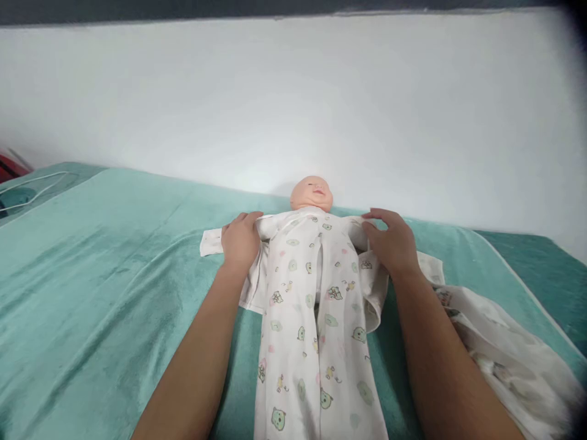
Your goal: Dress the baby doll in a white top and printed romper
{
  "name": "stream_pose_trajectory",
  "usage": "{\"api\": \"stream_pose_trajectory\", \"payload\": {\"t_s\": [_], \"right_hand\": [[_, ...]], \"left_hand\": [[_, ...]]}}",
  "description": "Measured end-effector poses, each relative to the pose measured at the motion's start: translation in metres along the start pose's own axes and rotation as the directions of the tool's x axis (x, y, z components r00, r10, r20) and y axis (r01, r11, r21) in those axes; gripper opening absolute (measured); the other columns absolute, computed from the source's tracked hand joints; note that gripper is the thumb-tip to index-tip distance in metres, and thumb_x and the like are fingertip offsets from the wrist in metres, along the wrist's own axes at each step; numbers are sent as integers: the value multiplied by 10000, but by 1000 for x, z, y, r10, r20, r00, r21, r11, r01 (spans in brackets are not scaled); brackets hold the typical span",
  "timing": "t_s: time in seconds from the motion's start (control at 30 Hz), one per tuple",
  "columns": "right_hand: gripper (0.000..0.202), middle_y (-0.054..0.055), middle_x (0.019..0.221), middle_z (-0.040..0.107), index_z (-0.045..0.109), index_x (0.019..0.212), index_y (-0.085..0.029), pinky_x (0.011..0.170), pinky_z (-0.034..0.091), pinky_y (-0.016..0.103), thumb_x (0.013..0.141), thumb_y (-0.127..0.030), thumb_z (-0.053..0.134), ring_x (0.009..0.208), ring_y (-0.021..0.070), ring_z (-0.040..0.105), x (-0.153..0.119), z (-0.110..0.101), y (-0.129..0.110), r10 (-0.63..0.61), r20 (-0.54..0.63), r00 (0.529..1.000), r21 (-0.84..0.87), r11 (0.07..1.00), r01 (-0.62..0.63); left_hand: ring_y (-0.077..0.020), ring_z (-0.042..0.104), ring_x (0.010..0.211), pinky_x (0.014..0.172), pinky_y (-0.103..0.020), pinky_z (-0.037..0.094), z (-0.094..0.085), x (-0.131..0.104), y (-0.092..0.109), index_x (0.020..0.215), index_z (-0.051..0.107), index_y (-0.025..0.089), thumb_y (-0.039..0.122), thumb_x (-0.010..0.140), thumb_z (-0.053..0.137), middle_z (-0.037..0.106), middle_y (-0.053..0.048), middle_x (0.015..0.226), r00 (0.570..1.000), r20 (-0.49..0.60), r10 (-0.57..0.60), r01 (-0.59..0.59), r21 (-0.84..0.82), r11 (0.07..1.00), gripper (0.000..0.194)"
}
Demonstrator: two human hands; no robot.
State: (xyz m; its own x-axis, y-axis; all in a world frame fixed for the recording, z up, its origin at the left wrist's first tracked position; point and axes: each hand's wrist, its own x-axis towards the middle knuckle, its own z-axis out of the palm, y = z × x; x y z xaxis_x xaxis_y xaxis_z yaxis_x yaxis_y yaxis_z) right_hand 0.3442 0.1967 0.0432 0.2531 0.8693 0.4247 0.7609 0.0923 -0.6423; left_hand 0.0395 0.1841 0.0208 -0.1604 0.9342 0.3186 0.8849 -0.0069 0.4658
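Note:
A baby doll [312,193] lies on its back on a teal blanket [114,263], head toward the wall. It wears a white printed romper [312,311] with small animal figures. My left hand [240,239] rests palm down on the romper's left sleeve near the shoulder. On the other shoulder my right hand [391,239] presses flat, fingers slightly spread. Neither hand is closed around anything.
A second white printed cloth [499,348] lies crumpled at the right, by my right forearm. A white wall [293,104] rises behind the bed. At the far left edge sit a thin white hanger [32,186] and something red [11,165].

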Motion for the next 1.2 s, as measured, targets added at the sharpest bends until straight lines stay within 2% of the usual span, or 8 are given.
{"api": "stream_pose_trajectory", "payload": {"t_s": [0.13,0.23,0.37,0.5,0.7,0.87,1.07,1.2], "right_hand": [[286,73,1245,670,669,1111,-227,1026,452,419,875,-262,510,1175,244,599,-20,9,-66,-287,92,953,104,955,277],[298,93,1235,679,647,1164,-192,1038,427,412,921,-259,488,1206,252,578,-32,26,-118,-472,402,785,45,866,498],[233,147,1061,697,669,1024,-132,862,464,407,914,-244,496,1018,296,629,-31,57,-165,-388,691,609,-218,692,688],[198,141,1120,675,671,993,-154,741,447,342,878,-233,531,968,269,635,-22,81,-182,-340,794,503,-236,591,771],[219,111,1006,720,709,986,-206,742,435,355,873,-319,559,918,274,654,-13,95,-183,-199,860,470,-284,579,765],[222,113,978,713,714,1000,-226,786,411,371,888,-330,552,966,282,626,-12,99,-184,-234,841,488,-290,567,771],[405,114,953,695,661,1205,-280,767,389,355,928,-540,522,1034,297,571,-10,73,-179,-279,829,485,-296,516,804],[421,130,1019,688,661,1175,-243,725,389,344,954,-551,477,992,287,586,-4,47,-164,-253,801,542,-378,488,787]], "left_hand": [[-252,641,1118,972,-407,402,5,0,0,1244,634,275,182,958,366,715,-54,1179,998,-27,-57,58,34,998,402],[-255,636,1130,992,-410,389,7,-1,-1,1229,630,261,241,975,385,720,-63,1173,995,-35,-91,93,50,994,353],[-259,632,1128,992,-415,383,8,-3,-2,1207,626,253,261,973,396,721,-67,1154,993,-42,-109,112,53,992,328],[-269,614,1154,997,-424,377,7,-5,-2,1176,636,245,267,957,433,708,-66,1173,990,-57,-132,133,16,991,300],[-254,602,1168,1030,-408,355,7,-9,-3,1183,638,234,274,948,464,704,-67,1197,991,-66,-117,115,-29,993,295],[-258,605,1163,1027,-419,362,4,-9,-8,1190,643,239,280,969,422,706,-72,1196,995,-43,-95,94,-17,995,316],[-253,630,1117,997,-404,397,-2,-16,-9,1177,642,242,261,971,394,724,-72,1127,992,-79,-97,92,-62,994,323],[-262,641,1098,901,-379,445,-3,-20,-14,1182,643,246,268,970,386,718,-74,1165,983,-75,-169,159,-118,980,333]]}}
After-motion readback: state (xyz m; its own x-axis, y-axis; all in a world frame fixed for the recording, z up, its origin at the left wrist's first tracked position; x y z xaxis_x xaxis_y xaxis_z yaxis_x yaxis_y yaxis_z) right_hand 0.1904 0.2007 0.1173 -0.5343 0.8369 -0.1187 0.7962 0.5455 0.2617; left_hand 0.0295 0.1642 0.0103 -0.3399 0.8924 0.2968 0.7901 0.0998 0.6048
